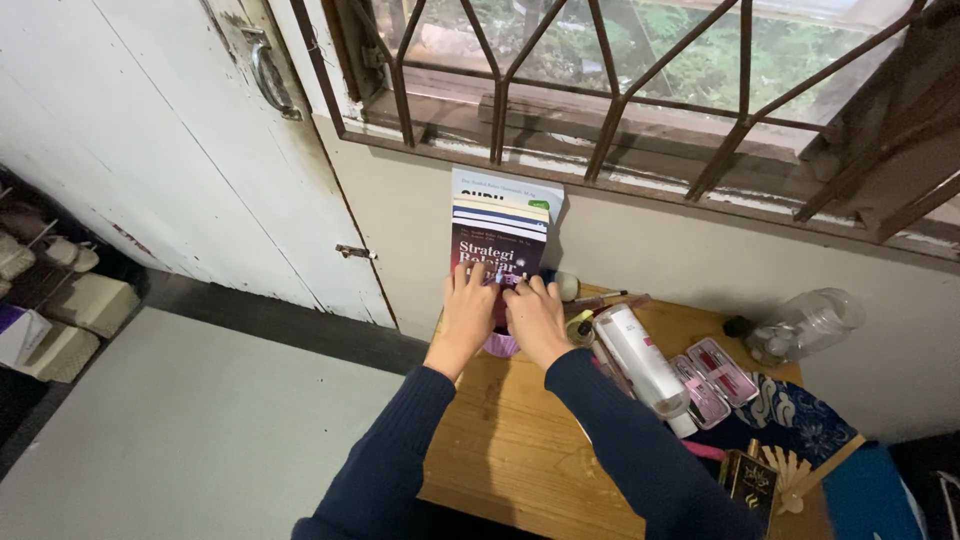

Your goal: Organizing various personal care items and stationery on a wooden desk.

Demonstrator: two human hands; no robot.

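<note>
At the worktop's [520, 440] far left corner, a stack of books [498, 250] was stood upright against the wall. The left hand [468, 312] was laid flat on the front cover, fingers spread, no grip closed. The right hand [535, 318] was pressed likewise beside it. Even pressure from both palms was judged needed, so the books were kept square and clear of the white tube [640, 362] at right.

white tube [645, 362], pink manicure case [712, 378], clear plastic bottle [805, 324], folding fan [800, 445], barred window [640, 70], white door [170, 130]
</note>
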